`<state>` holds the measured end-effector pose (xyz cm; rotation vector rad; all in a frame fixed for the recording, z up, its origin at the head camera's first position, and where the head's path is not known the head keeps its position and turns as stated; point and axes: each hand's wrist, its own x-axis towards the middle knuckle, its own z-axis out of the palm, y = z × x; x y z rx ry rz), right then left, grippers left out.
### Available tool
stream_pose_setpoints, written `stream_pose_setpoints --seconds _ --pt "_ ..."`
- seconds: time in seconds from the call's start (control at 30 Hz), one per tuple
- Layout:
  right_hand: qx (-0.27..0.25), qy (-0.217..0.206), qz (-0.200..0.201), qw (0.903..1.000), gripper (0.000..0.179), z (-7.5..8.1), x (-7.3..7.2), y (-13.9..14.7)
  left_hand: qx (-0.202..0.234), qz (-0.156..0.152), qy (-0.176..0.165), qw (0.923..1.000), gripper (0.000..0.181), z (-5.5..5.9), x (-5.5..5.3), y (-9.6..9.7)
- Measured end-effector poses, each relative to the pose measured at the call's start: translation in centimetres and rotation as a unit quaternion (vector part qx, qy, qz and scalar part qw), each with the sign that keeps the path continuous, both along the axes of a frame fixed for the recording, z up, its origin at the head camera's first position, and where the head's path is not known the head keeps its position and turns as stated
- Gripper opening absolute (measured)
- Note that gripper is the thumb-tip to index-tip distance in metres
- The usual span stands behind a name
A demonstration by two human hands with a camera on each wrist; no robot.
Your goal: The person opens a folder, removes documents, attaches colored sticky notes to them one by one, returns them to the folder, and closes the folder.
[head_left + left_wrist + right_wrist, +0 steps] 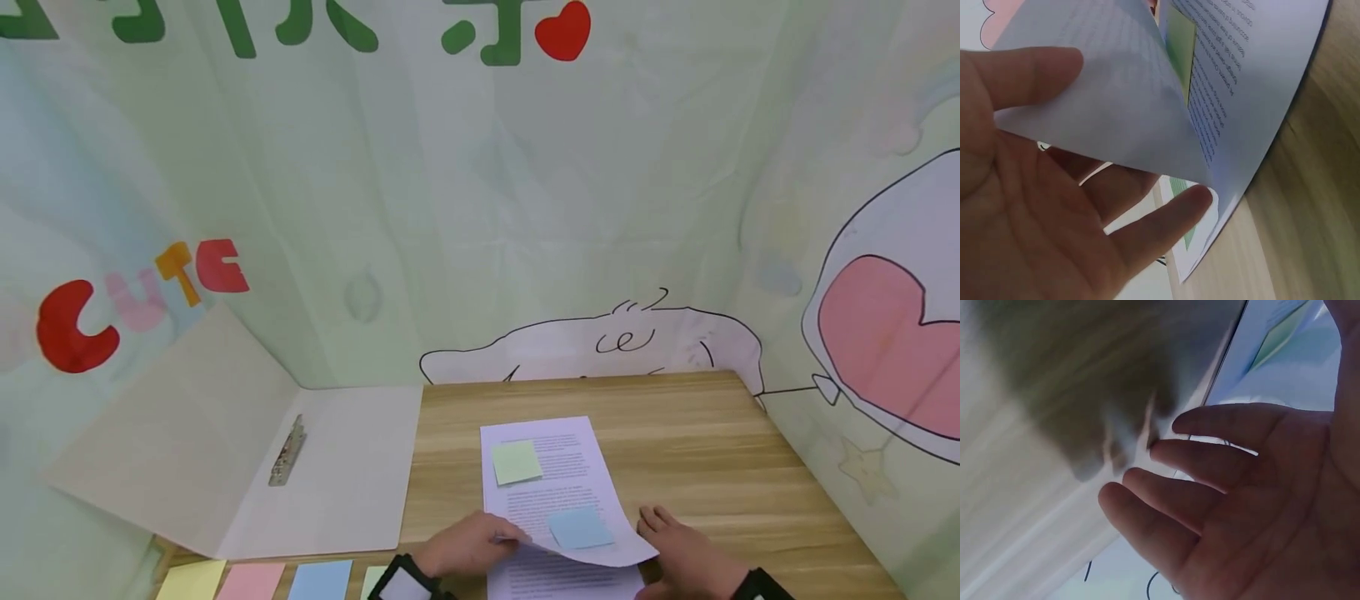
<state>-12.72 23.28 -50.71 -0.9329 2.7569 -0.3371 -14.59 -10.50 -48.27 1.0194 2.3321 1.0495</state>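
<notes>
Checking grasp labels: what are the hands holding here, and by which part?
The left hand pinches the top printed sheet at its lifted near-left corner. The right hand lies open on the table beside the sheet's right edge, holding nothing.

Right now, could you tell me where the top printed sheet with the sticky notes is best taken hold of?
Probably at its near left corner, coming from the left. That corner of the top sheet is already curled up off the page beneath, where the left hand pinches it between thumb and fingers. The rest lies flat on the table, offering no edge; the right hand rests open beside it.
</notes>
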Motion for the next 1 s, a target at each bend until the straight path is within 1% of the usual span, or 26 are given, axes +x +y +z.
stream_pose_setpoints --seconds 0.13,0.2,0.3,0.37,0.4,0.47,0.53,0.6,0.63,0.7,0.77,0.83,0.87,1.0 --pt "0.003 -0.022 -0.012 0.9997 0.091 0.5 -0.2 0.2 -0.02 -0.015 0.03 0.9992 0.024 -0.2 0.1 0.0" --pt "0.002 -0.046 -0.018 0.9988 0.09 0.9 -0.2 0.1 -0.029 -0.017 0.042 0.9985 0.024 -0.4 0.2 0.0" --pt "0.0 -0.095 -0.026 0.9951 0.096 1.5 -0.3 -0.1 -0.043 -0.015 0.05 0.9977 0.022 -0.8 0.4 0.2" --pt "-0.004 -0.129 -0.037 0.991 0.102 1.7 -0.2 -0.3 -0.057 -0.011 0.059 0.9966 0.02 -0.9 0.6 0.3" --pt "-0.005 -0.141 -0.041 0.9891 0.105 1.8 -0.2 -0.4 -0.063 -0.011 0.065 0.9958 0.019 -1.0 0.7 0.4" --pt "-0.004 -0.154 -0.044 0.9871 0.106 1.9 -0.1 -0.6 -0.076 -0.011 0.076 0.9942 0.018 -0.9 1.0 0.6" --pt "0.0 -0.16 -0.045 0.9862 0.106 2.0 0.0 -0.8 -0.096 -0.023 0.1 0.9901 0.017 -0.8 1.2 0.8" --pt "0.0 -0.159 -0.041 0.9865 0.105 2.1 0.1 -1.0 -0.114 -0.041 0.135 0.9834 0.017 -0.7 1.4 0.9" --pt "0.001 -0.157 -0.038 0.9868 0.103 2.1 0.1 -1.1 -0.124 -0.05 0.153 0.9792 0.017 -0.7 1.5 1.0" --pt "-0.003 -0.151 -0.03 0.9881 0.1 2.1 0.2 -1.4 -0.145 -0.067 0.195 0.9676 0.017 -0.7 1.6 1.1" --pt "-0.006 -0.141 -0.024 0.9898 0.097 2.0 0.3 -1.8 -0.16 -0.072 0.222 0.9593 0.016 -0.8 1.6 1.1" --pt "-0.009 -0.132 -0.021 0.991 0.095 1.9 0.3 -2.0 -0.174 -0.066 0.222 0.957 0.017 -0.9 1.7 1.2" --pt "-0.013 -0.13 -0.021 0.9912 0.095 1.9 0.3 -2.1 -0.18 -0.06 0.216 0.9577 0.018 -1.0 1.8 1.3" --pt "-0.013 -0.123 -0.013 0.9922 0.094 1.7 0.3 -2.5 -0.199 -0.037 0.171 0.9642 0.018 -0.9 2.0 1.5"
